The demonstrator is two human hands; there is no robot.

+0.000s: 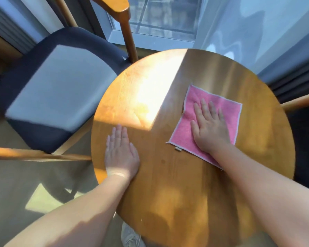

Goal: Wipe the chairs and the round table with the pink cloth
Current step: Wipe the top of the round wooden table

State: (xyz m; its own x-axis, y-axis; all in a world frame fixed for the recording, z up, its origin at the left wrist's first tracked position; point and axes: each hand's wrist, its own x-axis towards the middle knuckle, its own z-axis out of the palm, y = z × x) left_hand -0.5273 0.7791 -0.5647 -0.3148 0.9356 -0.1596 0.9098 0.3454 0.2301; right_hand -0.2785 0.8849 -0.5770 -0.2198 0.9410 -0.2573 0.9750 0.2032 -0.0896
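A round wooden table [168,175] fills the middle of the view, with a patch of sunlight on its far left part. The pink cloth [227,107], square with a pale hem, lies spread flat on the table's right side. My right hand [210,127] presses flat on the cloth with straight fingers. On the bare wood near the table's left edge, my left hand [121,154] rests flat, fingers together. A wooden chair with a dark blue seat [57,90] stands to the left of the table.
A wooden arm of a second chair [300,102] pokes in at the right edge. A glass door or window [159,20] and a sheer curtain [257,32] stand behind the table. My shoe [130,236] shows on the floor below the table's near edge.
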